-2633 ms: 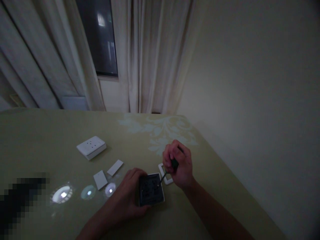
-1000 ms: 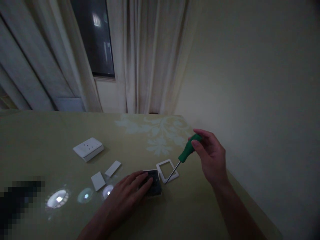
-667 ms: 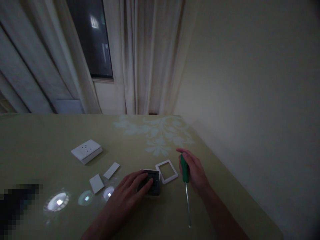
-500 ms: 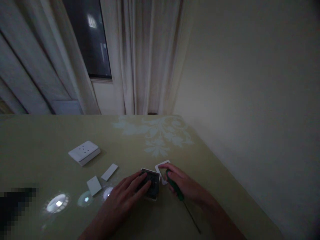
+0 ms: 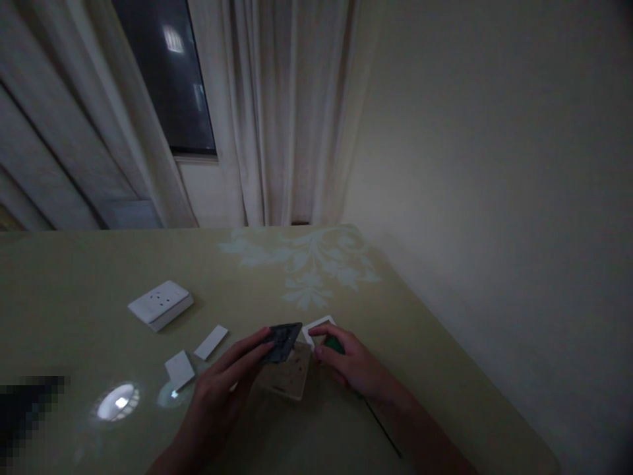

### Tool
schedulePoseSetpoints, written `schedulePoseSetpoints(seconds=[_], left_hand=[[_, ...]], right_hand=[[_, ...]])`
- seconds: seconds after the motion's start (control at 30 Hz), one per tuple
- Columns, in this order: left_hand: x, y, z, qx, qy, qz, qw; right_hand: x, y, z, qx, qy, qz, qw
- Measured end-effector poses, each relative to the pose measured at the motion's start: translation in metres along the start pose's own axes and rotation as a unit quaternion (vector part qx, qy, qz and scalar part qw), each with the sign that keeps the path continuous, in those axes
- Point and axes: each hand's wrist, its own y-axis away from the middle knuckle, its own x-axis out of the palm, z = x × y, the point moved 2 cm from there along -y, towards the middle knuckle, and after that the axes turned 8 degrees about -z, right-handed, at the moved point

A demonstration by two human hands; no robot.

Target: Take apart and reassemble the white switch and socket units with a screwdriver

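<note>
My left hand (image 5: pixel 225 379) grips a dark square switch plate (image 5: pixel 284 341) by its left side and holds it tilted. Below it on the table lies a pale square box (image 5: pixel 291 377), its open inside facing up. In my right hand (image 5: pixel 359 366) is a screwdriver with a green handle (image 5: pixel 335 343), mostly covered by the fingers; its thin shaft (image 5: pixel 383 429) points down toward me. A white square frame (image 5: pixel 321 323) rests on the table just beyond the right fingertips.
On the left of the table (image 5: pixel 237 290) sits a white socket box (image 5: pixel 161 303). Nearer are two small white panels, a narrow one (image 5: pixel 211 342) and a wider one (image 5: pixel 179 369). A wall (image 5: pixel 484 198) borders the right side, with curtains (image 5: pixel 277 119) behind.
My left hand has lifted the dark switch plate out of the pale box and tipped it up, baring the box's inside. The right hand keeps the screwdriver near the frame.
</note>
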Motion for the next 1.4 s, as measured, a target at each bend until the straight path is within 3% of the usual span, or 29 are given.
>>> schedulePoseSetpoints(seconds=[0.2,0.43,0.63,0.93,1.1,1.27,1.4], left_hand=[[0.004,0.004,0.001,0.047,0.01,0.007,0.999],[0.021,0.018,0.009,0.093,-0.059,0.074,0.991],[0.021,0.011,0.012,0.111,-0.045,0.063,0.991],[0.016,0.013,0.013,0.087,-0.031,0.127,0.988],[0.023,0.005,0.003,0.005,-0.01,0.143,0.99],[0.033,0.005,-0.001,-0.035,-0.003,0.174,0.984],[0.022,0.015,0.008,-0.09,-0.006,0.173,0.981]], right_hand=[[0.009,0.007,0.011,0.055,-0.112,0.046,0.991],[0.011,0.003,0.002,0.026,-0.062,-0.007,0.998],[0.011,-0.001,-0.003,0.034,-0.071,0.002,0.997],[0.001,0.003,0.009,-0.021,-0.013,-0.065,0.998],[-0.024,-0.002,0.009,-0.046,0.043,-0.087,0.994],[-0.042,-0.017,0.0,-0.111,0.182,-0.018,0.977],[-0.042,-0.031,-0.005,-0.117,0.264,0.034,0.957]])
